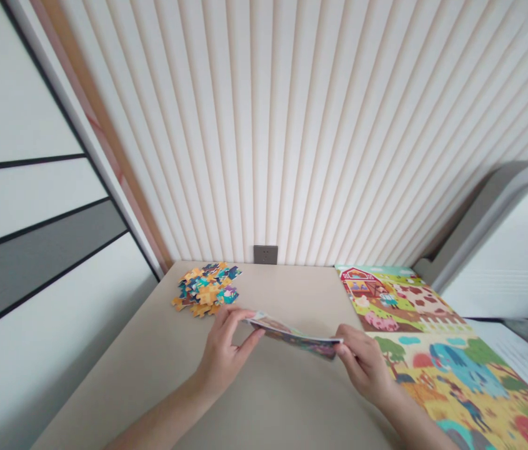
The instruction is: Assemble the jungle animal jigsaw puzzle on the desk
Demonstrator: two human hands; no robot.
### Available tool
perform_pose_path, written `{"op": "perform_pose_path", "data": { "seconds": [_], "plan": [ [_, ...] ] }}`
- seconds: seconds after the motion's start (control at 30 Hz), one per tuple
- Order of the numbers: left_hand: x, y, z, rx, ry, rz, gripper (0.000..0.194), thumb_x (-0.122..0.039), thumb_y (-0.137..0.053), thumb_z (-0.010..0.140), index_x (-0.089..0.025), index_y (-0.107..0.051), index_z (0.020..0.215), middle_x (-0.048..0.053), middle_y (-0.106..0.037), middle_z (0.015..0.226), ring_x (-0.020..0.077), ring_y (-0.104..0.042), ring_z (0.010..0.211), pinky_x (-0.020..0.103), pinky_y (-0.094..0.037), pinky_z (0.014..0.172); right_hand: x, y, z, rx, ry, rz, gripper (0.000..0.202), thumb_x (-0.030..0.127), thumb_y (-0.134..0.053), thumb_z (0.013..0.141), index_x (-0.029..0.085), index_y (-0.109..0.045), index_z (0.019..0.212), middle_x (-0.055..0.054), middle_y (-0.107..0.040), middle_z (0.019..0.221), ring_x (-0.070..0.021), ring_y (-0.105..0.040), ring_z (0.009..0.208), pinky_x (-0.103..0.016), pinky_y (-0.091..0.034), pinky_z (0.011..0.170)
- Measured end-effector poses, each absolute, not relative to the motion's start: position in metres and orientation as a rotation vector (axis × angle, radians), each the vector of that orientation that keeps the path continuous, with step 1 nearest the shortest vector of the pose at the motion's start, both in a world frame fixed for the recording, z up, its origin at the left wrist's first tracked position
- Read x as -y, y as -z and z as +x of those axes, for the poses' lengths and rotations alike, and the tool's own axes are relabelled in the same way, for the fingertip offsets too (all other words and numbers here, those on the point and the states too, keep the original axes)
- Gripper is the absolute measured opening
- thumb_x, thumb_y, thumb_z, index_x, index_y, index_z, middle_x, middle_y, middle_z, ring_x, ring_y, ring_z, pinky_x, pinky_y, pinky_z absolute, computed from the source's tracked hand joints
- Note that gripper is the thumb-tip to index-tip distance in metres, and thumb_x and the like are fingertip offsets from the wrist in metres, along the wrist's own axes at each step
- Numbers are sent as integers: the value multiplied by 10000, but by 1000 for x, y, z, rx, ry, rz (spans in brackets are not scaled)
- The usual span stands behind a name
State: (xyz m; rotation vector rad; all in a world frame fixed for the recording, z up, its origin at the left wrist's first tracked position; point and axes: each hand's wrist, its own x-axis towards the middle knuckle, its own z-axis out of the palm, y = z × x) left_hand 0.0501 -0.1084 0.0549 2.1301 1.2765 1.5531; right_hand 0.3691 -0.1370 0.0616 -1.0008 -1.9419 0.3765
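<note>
Between my two hands, above the table, is a thin printed sheet or card (294, 337), seen nearly edge-on and bent a little. Its picture is too slanted to read. My left hand (227, 342) pinches the left end between thumb and fingers. At the opposite end, my right hand (362, 359) grips the edge, fingers curled. A heap of loose jigsaw pieces (207, 289) in orange, blue and teal lies beyond my left hand. Close to my right hand is a safari picture board (460, 381), with a farm picture board (399, 300) behind it.
The beige tabletop (282, 400) meets a ribbed cream wall panel (264, 125) with a dark socket (265, 254). A white cabinet (34, 300) borders the left side. To the right stand a grey-and-white headboard-like panel (512, 250) and a white sheet (517, 350).
</note>
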Motion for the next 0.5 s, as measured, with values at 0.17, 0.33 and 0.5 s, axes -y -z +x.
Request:
{"op": "perform_pose_path", "data": {
  "seconds": [0.17, 0.33, 0.5],
  "plan": [
    [104, -39, 50, -1315, -1325, 1875, 200, -412, -597, 998, -235, -572, 910, 6, -618, 805, 185, -626, 750, 290, -512, 697, 130, -54, 354, 1697, -678, -1216, 286, 433, -507, 1044, 221, -606, 880, -29, -649, 834, -179, -595, 747, -280, -469, 679],
    [89, -17, 49, -1269, -1265, 1697, 237, -466, -593, 998, -230, -579, 1020, 1, -662, 810, 175, -651, 707, 274, -519, 650, 119, -32, 347, 1658, -1031, -1305, 311, 507, -518, 1021, 235, -584, 1158, -22, -736, 868, -203, -676, 731, -287, -506, 639],
    [70, -27, 26, -1321, -1389, 2180, 354, -331, -569, 995, -250, -573, 1339, 101, -678, 1210, 261, -665, 1114, 440, -519, 1028, 88, -21, 366, 1776, -472, -1672, 393, 518, -389, 1053, 223, -600, 1205, -25, -732, 804, -225, -695, 727, -301, -490, 649]
  ]
}}
